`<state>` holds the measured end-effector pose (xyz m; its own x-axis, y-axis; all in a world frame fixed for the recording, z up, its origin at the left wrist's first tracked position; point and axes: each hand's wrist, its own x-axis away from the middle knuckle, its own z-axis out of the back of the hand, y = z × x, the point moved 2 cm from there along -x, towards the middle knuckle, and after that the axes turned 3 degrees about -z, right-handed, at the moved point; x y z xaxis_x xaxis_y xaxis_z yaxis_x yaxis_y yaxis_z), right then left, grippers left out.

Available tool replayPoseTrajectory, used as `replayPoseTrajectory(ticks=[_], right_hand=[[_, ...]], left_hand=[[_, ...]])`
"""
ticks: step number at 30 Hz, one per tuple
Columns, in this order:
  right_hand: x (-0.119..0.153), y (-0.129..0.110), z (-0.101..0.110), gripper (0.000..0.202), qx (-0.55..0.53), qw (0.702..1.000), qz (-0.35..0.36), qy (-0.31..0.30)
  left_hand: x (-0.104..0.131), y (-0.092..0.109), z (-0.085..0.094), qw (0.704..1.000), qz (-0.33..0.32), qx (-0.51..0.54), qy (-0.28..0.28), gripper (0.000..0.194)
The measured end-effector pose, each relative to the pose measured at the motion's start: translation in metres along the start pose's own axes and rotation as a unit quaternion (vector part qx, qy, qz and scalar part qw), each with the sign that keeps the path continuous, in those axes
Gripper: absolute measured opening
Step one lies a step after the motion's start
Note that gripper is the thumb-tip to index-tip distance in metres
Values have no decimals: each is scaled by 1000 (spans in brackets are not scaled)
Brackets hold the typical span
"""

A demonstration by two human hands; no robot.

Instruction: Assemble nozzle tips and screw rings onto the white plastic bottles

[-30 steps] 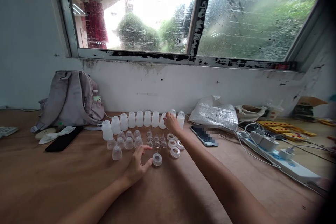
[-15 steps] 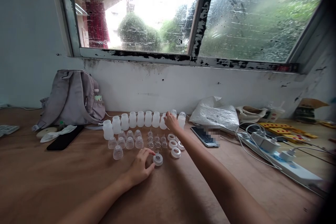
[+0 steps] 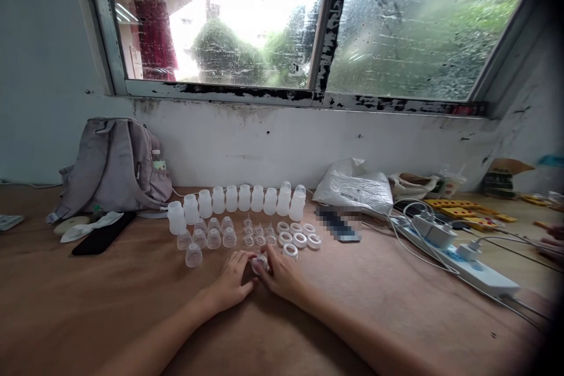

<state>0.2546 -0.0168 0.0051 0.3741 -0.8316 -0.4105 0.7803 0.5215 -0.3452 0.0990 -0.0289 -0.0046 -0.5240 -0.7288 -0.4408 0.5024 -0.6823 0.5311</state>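
Note:
A bottle collar (image 3: 259, 264) with a clear nipple in it stands on the table, partly hidden by my fingers. My left hand (image 3: 232, 279) curves around its left side, forefinger and thumb at the edge. From the right, my right hand (image 3: 284, 276) grips it between thumb and fingers. Just behind lie several clear nipples (image 3: 259, 239) and, to the right, several white collars (image 3: 300, 239). Clear bottle caps (image 3: 214, 239) stand upside-up in a group at the left. Frosted baby bottles (image 3: 231, 198) form a row at the back; the two rightmost have caps on.
A grey backpack (image 3: 110, 164) leans at the back left, near a black phone-like slab (image 3: 103, 235) with tissue. On the right are a pixelated phone (image 3: 350, 238), a silvery plastic bag (image 3: 356, 188), a power strip (image 3: 489, 279) with cords, and yellow parts (image 3: 458, 211). Another person's hand (image 3: 550, 241) shows at the right edge.
My right hand has come back from the capped bottles at the row's right end to the collar by my left hand. The view has shifted slightly.

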Motion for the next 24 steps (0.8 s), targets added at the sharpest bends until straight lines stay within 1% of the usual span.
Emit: replayPoseTrajectory(ticks=[2, 6, 11, 17, 24], right_hand=[[9, -2, -4, 26, 13, 1000, -7, -11], [6, 0, -1, 24, -5, 999, -23, -35], [7, -4, 0, 23, -46, 997, 4, -64], [9, -3, -4, 18, -28, 997, 41, -67], [8, -2, 0, 13, -27, 995, 60, -75]], left_hand=[[0, 0, -1, 1000, -1, -7, 7, 35], [0, 0, -1, 1000, -7, -20, 23, 33], [1, 2, 1, 998, -15, -57, 16, 38], [0, 6, 3, 995, -26, -93, 5, 34], [0, 10, 5, 994, -27, -108, 4, 33]])
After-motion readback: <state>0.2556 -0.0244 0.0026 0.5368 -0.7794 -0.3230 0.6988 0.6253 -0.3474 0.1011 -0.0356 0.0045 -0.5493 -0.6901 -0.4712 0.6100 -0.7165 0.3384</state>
